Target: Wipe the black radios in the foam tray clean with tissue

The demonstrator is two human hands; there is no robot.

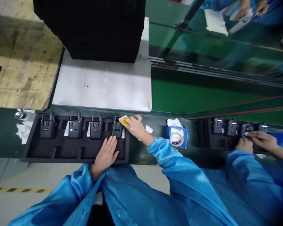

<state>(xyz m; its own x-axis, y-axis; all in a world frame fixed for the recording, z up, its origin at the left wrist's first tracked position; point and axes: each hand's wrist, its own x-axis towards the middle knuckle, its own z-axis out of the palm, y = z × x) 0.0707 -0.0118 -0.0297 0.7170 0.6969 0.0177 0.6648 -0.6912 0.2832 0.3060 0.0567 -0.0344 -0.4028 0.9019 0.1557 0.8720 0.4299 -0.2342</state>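
Right hand (134, 125): fingers pinch a white wipe (122, 118) against the rightmost Riton radio (117, 128), seated in the black tray (68, 156). Left hand (106, 153): fingers extended, unclenched, at its lower end. Uneven pressure could tilt the radio.

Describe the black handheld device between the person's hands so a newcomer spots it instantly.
Below the large white panel lies a black rectangular foam tray. Find its rightmost black handheld device; only its top meets the white cloth in the right hand.
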